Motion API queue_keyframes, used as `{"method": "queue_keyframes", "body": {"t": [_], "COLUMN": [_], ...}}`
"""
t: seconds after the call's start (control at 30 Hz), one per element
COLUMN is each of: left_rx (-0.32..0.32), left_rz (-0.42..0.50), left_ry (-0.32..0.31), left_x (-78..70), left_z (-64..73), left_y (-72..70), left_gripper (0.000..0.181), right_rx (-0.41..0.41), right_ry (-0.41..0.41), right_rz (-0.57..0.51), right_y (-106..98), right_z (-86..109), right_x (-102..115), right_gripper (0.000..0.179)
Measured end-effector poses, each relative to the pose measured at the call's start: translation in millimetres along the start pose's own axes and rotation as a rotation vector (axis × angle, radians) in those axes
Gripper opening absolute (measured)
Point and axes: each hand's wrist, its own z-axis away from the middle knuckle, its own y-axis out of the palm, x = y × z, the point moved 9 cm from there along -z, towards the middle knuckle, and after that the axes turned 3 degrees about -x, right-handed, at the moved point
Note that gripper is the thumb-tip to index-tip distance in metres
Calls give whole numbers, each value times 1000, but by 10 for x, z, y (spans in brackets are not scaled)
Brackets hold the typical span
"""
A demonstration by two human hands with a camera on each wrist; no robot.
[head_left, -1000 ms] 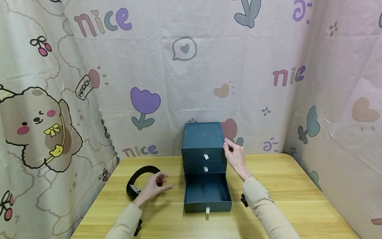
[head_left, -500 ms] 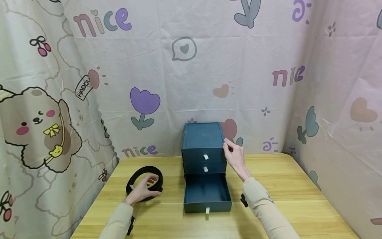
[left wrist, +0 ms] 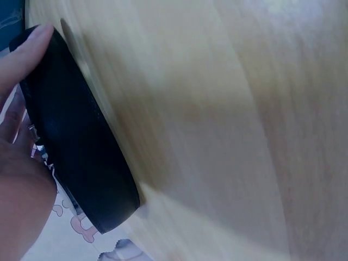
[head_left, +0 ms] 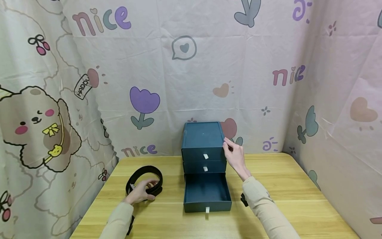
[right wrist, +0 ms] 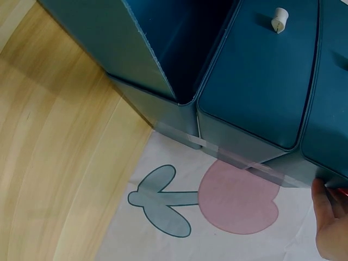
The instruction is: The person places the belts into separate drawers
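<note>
On the left of the table a coiled black belt (head_left: pixel 160 181) stands on its edge, its metal buckle partly hidden by my left hand (head_left: pixel 139 192). That hand grips the coil's near side. In the left wrist view the thumb (left wrist: pixel 32 51) lies across the outer face of the belt (left wrist: pixel 81 125), with the other fingers on the inner side. My right hand (head_left: pixel 235 156) touches the top right edge of a dark blue drawer box (head_left: pixel 203 134); in the right wrist view its fingertips (right wrist: pixel 321 198) rest against the box's side.
The bottom drawer (head_left: pixel 195 207) is pulled out towards me, with nothing seen inside. Both upper drawers (head_left: pixel 194 155) are closed, each with a small white pull tab. A patterned cloth (head_left: pixel 185 83) hangs behind the wooden table (head_left: pixel 268 186).
My left hand has moved left and down onto the near side of the belt coil and now grips it. The right hand stays at the drawer box's edge.
</note>
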Motion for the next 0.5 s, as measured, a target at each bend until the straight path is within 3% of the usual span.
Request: {"method": "queue_keyframes", "body": {"t": [0.2, 0.5], "left_rx": [6, 2], "left_rz": [33, 38], "left_ry": [34, 10], "left_x": [-31, -26], "left_z": [0, -3], "left_y": [8, 27], "left_gripper": [55, 45], "right_rx": [-1, -3], "right_ry": [0, -4], "right_rz": [4, 13], "right_y": [2, 5], "right_z": [-3, -7], "right_x": [5, 1], "right_gripper": [34, 34]}}
